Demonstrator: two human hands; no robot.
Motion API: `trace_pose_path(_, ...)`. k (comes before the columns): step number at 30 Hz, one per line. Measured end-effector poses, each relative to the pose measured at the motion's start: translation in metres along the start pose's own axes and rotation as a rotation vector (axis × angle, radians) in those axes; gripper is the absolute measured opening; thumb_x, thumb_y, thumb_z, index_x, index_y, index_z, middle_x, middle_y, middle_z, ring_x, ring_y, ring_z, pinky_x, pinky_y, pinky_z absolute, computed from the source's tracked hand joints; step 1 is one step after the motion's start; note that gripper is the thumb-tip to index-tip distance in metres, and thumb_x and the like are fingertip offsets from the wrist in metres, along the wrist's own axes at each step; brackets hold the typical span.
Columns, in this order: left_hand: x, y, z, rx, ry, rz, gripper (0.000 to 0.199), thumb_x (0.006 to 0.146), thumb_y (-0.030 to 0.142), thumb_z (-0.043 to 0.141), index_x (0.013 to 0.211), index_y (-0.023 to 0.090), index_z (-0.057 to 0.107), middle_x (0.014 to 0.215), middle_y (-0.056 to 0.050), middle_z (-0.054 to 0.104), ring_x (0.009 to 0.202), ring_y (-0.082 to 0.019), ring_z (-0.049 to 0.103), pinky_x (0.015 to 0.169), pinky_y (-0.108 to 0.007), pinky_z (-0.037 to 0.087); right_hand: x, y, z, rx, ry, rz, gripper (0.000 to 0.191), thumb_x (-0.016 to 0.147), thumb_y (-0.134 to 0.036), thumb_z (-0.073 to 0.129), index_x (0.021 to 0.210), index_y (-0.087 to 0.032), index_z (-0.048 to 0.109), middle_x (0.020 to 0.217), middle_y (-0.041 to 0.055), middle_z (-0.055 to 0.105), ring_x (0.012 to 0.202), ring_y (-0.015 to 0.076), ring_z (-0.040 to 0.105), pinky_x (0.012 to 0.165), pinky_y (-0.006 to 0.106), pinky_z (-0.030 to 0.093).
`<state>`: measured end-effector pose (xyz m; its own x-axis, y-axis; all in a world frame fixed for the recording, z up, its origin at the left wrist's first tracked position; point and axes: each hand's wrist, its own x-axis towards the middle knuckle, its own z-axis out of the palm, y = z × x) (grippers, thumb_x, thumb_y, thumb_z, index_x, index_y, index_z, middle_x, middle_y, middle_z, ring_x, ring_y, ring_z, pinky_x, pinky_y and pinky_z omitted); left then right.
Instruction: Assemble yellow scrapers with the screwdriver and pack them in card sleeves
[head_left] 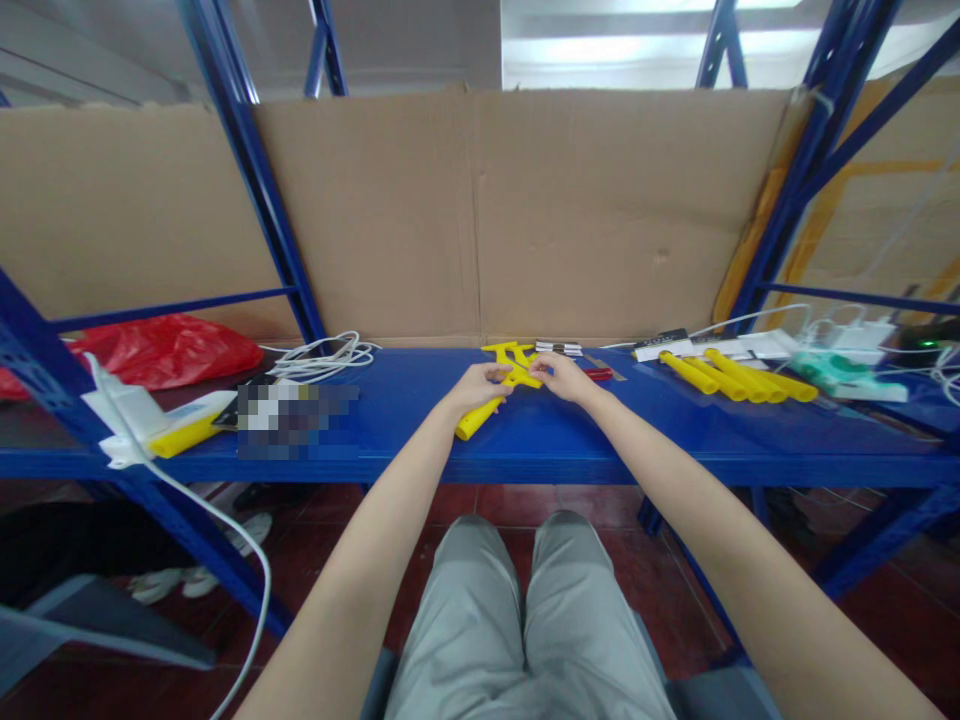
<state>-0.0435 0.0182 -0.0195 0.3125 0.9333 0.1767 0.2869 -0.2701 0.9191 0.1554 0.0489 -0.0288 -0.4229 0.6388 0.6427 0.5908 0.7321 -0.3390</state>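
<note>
A yellow plastic scraper-like tool (478, 419) lies at the middle of the blue bench, its tube-shaped handle pointing toward me and its wider head away. My left hand (484, 388) is closed around it where the handle meets the head. At the head's right corner, the fingertips of my right hand (561, 376) are pinched together on the tool; anything small between them is hidden. Just beyond my hands are more yellow forked heads (511, 351) and a small stack of black-and-silver pieces (559, 349). A red-handled tool (598, 374) rests right of my right hand.
Several yellow tube-handled pieces (731, 380) lie to the right, near white cables and a green-and-white item (844, 375). On the left are coiled white cable (326, 355), a red plastic bag (165, 352) and another yellow handle (184, 437). Cardboard (600, 220) stands behind the bench.
</note>
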Motion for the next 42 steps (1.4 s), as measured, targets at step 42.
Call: trace_pose_path(42,-0.0009,0.0006,-0.0006,0.022,-0.032,-0.013,0.055,0.067,0.008,0.07,0.121,0.012,0.058,0.111,-0.013,0.063,0.055,-0.006,0.058,0.046,-0.019,0.051,0.0004,0.0039,0.0073,0.124,-0.061,0.03,0.007,0.073,-0.014,0.047,0.069,-0.02,0.047,0.073,0.0,0.052,0.07,0.0148,0.048,0.072,0.03,0.041)
